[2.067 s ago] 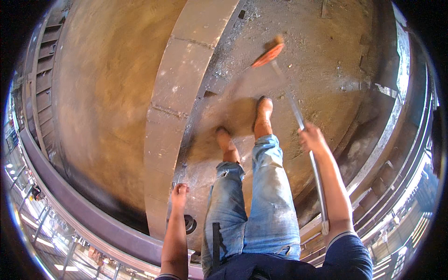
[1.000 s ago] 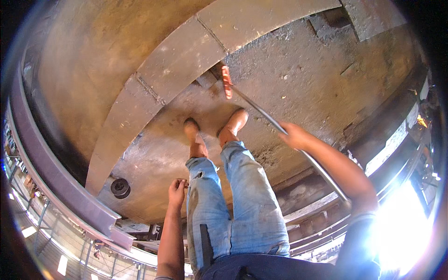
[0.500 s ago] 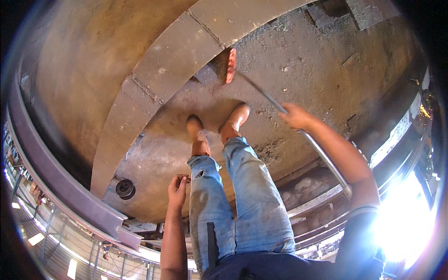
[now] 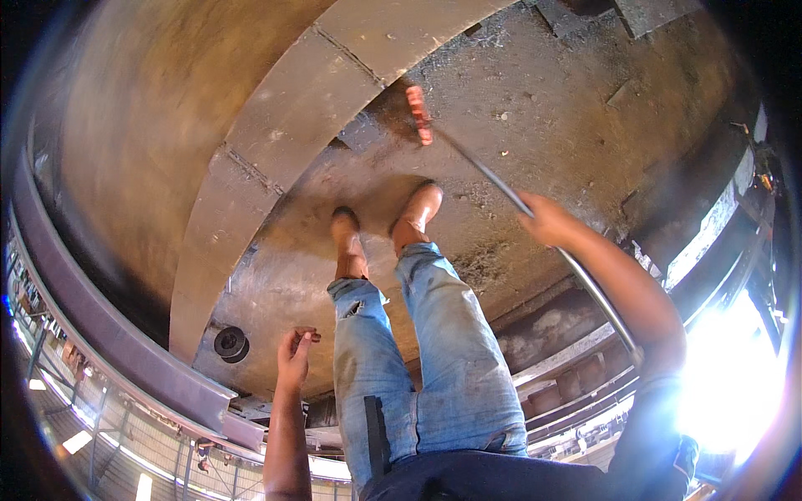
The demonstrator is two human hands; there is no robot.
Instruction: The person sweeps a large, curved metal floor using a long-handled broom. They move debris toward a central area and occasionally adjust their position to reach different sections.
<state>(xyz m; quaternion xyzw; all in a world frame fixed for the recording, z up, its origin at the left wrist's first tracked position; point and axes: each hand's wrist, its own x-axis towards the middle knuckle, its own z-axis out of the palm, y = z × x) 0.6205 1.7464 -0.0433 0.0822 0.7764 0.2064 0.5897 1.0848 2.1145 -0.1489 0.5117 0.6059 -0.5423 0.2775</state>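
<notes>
My right hand [image 4: 547, 220] is closed round a long metal pole [image 4: 493, 177], whose rear end runs back along my right forearm. Across the pole's far end sits a short, ridged red head [image 4: 419, 115], slightly blurred. That head is over the dirty metal floor, close to the edge of a curved steel plate [image 4: 276, 125]; whether it touches the floor, I cannot tell. My left hand [image 4: 294, 355] hangs beside my left knee, fingers loosely bent and apart from the thumb, with nothing visible in it. Both my feet stand on the floor [image 4: 518, 159] between the plate and the pole.
A round black spool-like piece [image 4: 231, 343] lies on the floor at left. A curved steel beam [image 4: 109, 321] rims the left side. Flat metal pieces [image 4: 568, 17] lie at the far edge. Orange sparks or glow [image 4: 766, 180] show at far right, above strong glare.
The red head has swung a little and tilts the other way. My right hand has shifted slightly right and nearer with the pole. My left hand has moved left and slightly down.
</notes>
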